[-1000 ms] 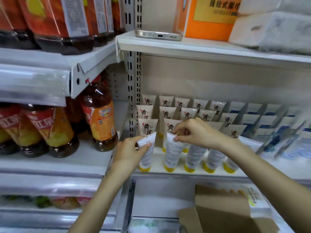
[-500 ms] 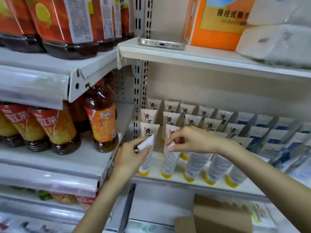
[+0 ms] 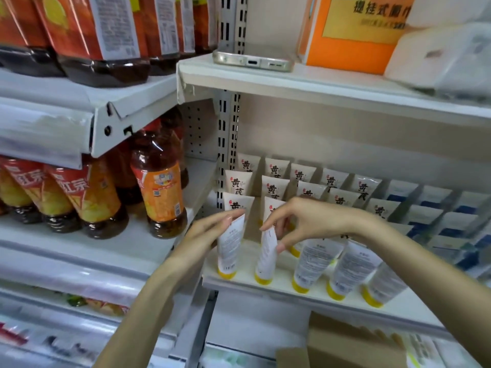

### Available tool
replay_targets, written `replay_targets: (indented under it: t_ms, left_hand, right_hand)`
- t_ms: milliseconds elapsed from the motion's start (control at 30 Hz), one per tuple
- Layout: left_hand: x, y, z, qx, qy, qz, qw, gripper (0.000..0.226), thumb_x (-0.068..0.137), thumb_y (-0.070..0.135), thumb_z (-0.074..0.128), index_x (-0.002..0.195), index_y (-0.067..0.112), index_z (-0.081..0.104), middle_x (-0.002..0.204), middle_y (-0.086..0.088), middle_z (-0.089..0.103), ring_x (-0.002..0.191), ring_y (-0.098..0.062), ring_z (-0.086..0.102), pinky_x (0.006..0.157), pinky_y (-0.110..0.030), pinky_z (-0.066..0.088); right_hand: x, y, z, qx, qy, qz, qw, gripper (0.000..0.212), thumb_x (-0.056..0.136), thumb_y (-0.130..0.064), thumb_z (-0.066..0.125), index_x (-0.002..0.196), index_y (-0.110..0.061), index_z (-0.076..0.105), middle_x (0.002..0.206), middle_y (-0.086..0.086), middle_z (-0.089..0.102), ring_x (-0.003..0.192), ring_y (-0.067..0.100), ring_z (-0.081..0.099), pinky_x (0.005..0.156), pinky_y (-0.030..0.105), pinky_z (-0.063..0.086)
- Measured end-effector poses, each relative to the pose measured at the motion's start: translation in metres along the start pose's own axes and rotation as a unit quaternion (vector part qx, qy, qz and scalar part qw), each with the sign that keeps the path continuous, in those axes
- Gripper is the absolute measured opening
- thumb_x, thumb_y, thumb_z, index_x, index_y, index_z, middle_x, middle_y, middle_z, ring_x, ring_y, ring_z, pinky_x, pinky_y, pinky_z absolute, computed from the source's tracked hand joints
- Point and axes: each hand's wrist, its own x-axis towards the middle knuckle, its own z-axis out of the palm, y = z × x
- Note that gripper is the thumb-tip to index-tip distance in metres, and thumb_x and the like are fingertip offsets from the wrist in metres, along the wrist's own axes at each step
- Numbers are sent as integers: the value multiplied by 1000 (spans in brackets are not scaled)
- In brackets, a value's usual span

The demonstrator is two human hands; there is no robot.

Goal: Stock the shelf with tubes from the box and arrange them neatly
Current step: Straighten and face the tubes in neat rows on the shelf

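White tubes with yellow caps stand cap-down in a front row on the white shelf [image 3: 271, 289]. My left hand [image 3: 204, 232] holds the top of the leftmost tube [image 3: 229, 248] between thumb and fingers. My right hand [image 3: 308, 221] pinches the top of the second tube [image 3: 265, 254], which is turned edge-on. Three more front tubes [image 3: 313, 264] lean to the right of it. Behind stand rows of white tubes [image 3: 273, 188] with dark characters facing me. The open cardboard box [image 3: 345, 343] sits below the shelf at the lower right.
White and blue tubes [image 3: 430, 216] fill the right part of the same shelf. Bottles of amber drink [image 3: 156, 192] stand on the neighbouring shelf to the left. Above, a phone [image 3: 252, 61], an orange box [image 3: 350, 30] and a white pack [image 3: 446, 57] lie on the upper shelf.
The view has tilted and shifted. My right hand has twisted the second tube edge-on. My left hand stays on the leftmost tube and has set it more upright.
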Motion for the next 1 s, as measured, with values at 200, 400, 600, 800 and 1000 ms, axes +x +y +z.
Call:
replay_targets:
  t_ms: [200, 400, 600, 800, 1000]
  left_hand:
    - [4, -2, -1, -61, -55, -1, 997, 47, 74, 52, 58, 114, 29, 68, 124, 5, 63, 124, -13, 51, 113, -45, 28]
    - [16, -14, -4, -129, -89, -15, 988, 47, 77, 34, 47, 119, 16, 59, 117, -2, 67, 120, -18, 55, 112, -46, 29]
    - [17, -28, -6, -148, -92, -16, 985, 63, 61, 40, 66, 118, 16, 59, 108, -8, 70, 108, -19, 61, 101, -38, 40]
    - [10, -32, -5, -122, -39, -1, 992, 44, 68, 34, 67, 112, 28, 63, 109, 3, 69, 109, -11, 60, 99, -28, 44]
    - [11, -28, -1, -60, 69, 31, 995, 27, 79, 14, 69, 101, 24, 58, 101, 4, 65, 98, -8, 60, 82, -21, 46]
  right_hand:
    - [0, -3, 7, -50, 66, 16, 996, 33, 73, -38, 76, 104, -28, 72, 81, -10, 53, 68, 0, 47, 59, 17, 36]
    - [-3, -6, 10, -119, 121, 36, 985, 35, 72, -48, 73, 104, -34, 71, 101, -17, 42, 90, -6, 43, 73, 12, 34]
    - [-1, -8, 17, -113, 139, 38, 983, 33, 74, -47, 71, 102, -31, 72, 109, -13, 61, 103, 2, 55, 92, 25, 41]
    - [-4, -12, 20, -106, 157, 59, 980, 31, 74, -47, 71, 99, -29, 73, 102, -13, 68, 95, 1, 58, 88, 29, 46]
    - [-5, -16, 20, -92, 177, 79, 977, 26, 77, -43, 70, 96, -25, 74, 93, -11, 72, 86, 1, 62, 81, 24, 48]
